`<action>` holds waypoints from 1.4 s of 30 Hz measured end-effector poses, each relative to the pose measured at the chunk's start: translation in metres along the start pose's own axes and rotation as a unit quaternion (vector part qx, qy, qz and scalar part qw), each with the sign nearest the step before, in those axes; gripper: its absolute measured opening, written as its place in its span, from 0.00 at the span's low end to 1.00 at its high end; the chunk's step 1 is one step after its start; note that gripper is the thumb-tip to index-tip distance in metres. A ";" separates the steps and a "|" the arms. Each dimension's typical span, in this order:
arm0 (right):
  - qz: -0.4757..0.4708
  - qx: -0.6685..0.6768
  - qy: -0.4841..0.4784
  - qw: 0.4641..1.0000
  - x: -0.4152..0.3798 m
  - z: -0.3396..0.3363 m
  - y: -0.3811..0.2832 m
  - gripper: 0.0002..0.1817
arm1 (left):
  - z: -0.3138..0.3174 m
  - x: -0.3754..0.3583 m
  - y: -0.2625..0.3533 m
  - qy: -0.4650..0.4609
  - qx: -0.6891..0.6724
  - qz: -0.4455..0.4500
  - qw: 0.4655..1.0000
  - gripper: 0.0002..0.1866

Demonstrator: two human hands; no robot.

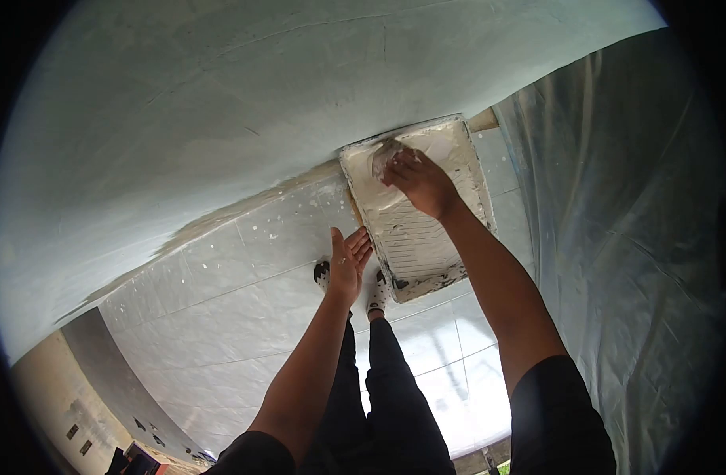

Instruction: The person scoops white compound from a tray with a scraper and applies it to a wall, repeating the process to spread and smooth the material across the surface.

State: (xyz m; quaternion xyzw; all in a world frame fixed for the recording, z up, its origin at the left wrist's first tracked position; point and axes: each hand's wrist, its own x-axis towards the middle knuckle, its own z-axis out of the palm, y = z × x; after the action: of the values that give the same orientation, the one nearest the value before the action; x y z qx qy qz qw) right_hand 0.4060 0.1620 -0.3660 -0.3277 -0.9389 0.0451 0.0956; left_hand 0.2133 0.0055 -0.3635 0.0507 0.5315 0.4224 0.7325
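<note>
My right hand [418, 182] is closed round a rounded, greyish, paint-smeared thing [385, 158], whose kind I cannot tell. It dips into the pale, creamy paint [438, 146] at the far end of a paint tray [478, 178]. Ridges cross the nearer, sloping half of this tray, and its rim is crusted with dried paint. Beside the tray's left edge, my left hand [349, 265] has its fingers stretched out and holds nothing. Its fingertips are right at the rim, and white specks mark the skin.
A pale green wall [220, 119] rises beyond the tray. Plastic sheeting [616, 237] hangs on the right. Paint drops dot the tiled floor [244, 277]. My feet, in spotted footwear [376, 294], stand close below the tray. Some wood [483, 120] shows behind its far corner.
</note>
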 end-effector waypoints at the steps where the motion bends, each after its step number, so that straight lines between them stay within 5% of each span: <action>1: 0.001 -0.001 0.000 1.000 -0.012 0.003 -0.004 0.18 | 0.001 0.000 0.001 -0.003 -0.002 0.006 1.000 0.56; 7: 0.100 0.092 0.043 0.990 -0.063 -0.003 -0.027 0.16 | -0.003 0.003 0.002 -0.007 0.040 0.004 0.999 0.58; 13: 0.082 0.031 0.107 0.990 0.004 0.001 -0.007 0.13 | -0.001 0.004 0.000 -0.005 0.003 -0.005 1.000 0.57; 21: 0.115 0.100 0.034 0.988 -0.024 -0.002 -0.030 0.18 | 0.000 0.003 0.005 -0.019 -0.001 -0.013 1.000 0.58; 30: 0.129 0.109 -0.046 0.984 -0.020 0.005 -0.033 0.12 | 0.004 -0.001 0.006 -0.026 0.016 -0.017 0.999 0.58; 37: 0.161 0.085 0.032 0.983 0.002 -0.025 0.006 0.13 | 0.001 0.001 0.003 -0.019 0.012 -0.018 1.000 0.58; 42: 0.217 0.113 -0.013 0.970 -0.019 0.004 0.007 0.15 | -0.005 0.004 -0.001 -0.025 0.015 -0.024 0.999 0.58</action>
State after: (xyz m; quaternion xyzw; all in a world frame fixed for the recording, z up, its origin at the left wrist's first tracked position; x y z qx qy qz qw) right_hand 0.4239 0.1556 -0.3736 -0.5099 -0.8353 0.1751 0.1076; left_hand 0.2098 0.0058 -0.3696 0.0596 0.5200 0.3957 0.7547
